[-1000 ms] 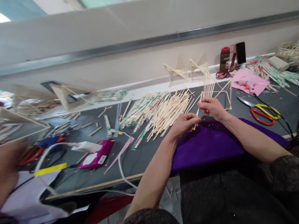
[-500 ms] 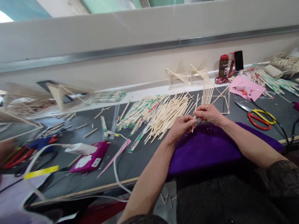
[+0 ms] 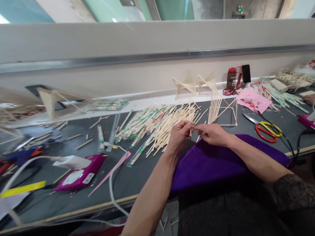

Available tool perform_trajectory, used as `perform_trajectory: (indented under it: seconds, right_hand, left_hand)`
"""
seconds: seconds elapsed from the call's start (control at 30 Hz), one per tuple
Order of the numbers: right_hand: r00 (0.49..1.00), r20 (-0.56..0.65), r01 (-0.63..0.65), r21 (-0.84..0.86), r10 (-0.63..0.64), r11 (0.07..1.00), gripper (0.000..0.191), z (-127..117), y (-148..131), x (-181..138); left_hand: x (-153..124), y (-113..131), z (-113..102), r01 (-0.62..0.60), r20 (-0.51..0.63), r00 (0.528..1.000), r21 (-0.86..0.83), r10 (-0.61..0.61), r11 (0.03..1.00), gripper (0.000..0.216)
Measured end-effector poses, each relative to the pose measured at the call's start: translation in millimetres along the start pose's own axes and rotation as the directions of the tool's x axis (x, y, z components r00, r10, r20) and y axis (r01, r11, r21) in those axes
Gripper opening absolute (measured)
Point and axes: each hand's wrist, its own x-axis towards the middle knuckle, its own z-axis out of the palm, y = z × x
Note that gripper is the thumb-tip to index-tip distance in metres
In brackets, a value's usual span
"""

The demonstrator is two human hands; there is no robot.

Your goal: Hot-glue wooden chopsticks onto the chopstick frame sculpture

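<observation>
My left hand (image 3: 179,134) and my right hand (image 3: 212,133) meet above the near edge of a purple cloth (image 3: 214,164), fingers pinched together on a thin wooden stick (image 3: 198,137) held between them. Just behind the hands lies a big heap of wooden sticks (image 3: 162,119), some in green-printed wrappers. A stick frame shaped like a pyramid with a fan of sticks (image 3: 221,108) stands right behind my right hand.
Red and yellow scissors (image 3: 265,129) lie to the right, near a pink sheet (image 3: 253,100) and a brown bottle (image 3: 231,78). A magenta device (image 3: 78,175) with white cable sits at the left. More stick models (image 3: 192,86) stand along the wall. Another person's hand (image 3: 310,99) shows far right.
The view has swung right and up. My hands have come lower and closer together, and the stick is now held between both hands in front of the heap.
</observation>
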Motion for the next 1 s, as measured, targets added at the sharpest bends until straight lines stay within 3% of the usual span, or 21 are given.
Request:
perform_trajectory:
  seconds: [0.1, 0.2, 0.33, 0.43, 0.5, 0.6, 0.7, 0.9, 1.0]
  right_hand:
    - [0.982, -0.182, 0.077, 0.149, -0.049, 0.986, 0.023, -0.8, 1.6, 0.2]
    - [0.911, -0.374, 0.026, 0.469, 0.172, 0.883, 0.021, -6.0, 5.3, 3.3]
    - [0.836, -0.409, 0.047, 0.718, 0.366, 0.694, 0.026, -16.9, 7.5, 8.1]
    - [0.785, -0.443, 0.099, 0.780, 0.434, 0.617, 0.031, -24.4, 5.5, 9.6]
    - [0.783, -0.429, 0.102, 0.803, 0.451, 0.587, 0.035, -27.6, 3.6, 9.3]
    - [0.824, -0.371, 0.049, 0.799, 0.428, 0.599, 0.036, -29.8, 0.7, 7.5]
    - [0.820, -0.390, 0.043, 0.773, 0.420, 0.633, 0.034, -32.0, -1.3, 5.1]
    - [0.673, -0.593, 0.140, 0.688, 0.441, 0.712, 0.029, -47.4, 3.1, 3.4]
    - [0.638, -0.631, 0.142, 0.660, 0.442, 0.738, 0.030, -52.3, 9.1, 3.6]
  left_hand:
    - [-2.8, 2.4, 1.7, -0.027, 0.022, 0.999, 0.034, 0.027, 0.999, 0.033]
    - [-8.8, 3.2, 6.1, -0.059, 0.134, 0.990, 0.146, 0.039, 0.988, 0.031]
    - [-15.6, -0.9, 11.2, -0.053, 0.285, 0.958, 0.255, -0.023, 0.966, 0.030]
    - [-16.7, -5.0, 11.5, -0.053, 0.299, 0.954, 0.278, -0.034, 0.959, 0.030]
    - [-16.6, -6.6, 10.8, -0.058, 0.304, 0.952, 0.288, -0.034, 0.956, 0.029]
    - [-16.9, -6.5, 10.3, -0.071, 0.324, 0.946, 0.295, -0.030, 0.953, 0.029]
    - [-17.3, -4.1, 10.6, -0.082, 0.332, 0.943, 0.291, -0.020, 0.953, 0.028]
    - [-13.7, -1.5, 8.2, -0.038, 0.284, 0.959, 0.189, -0.018, 0.981, 0.026]
    - [-11.2, -2.4, 7.7, -0.026, 0.257, 0.966, 0.131, -0.009, 0.991, 0.032]
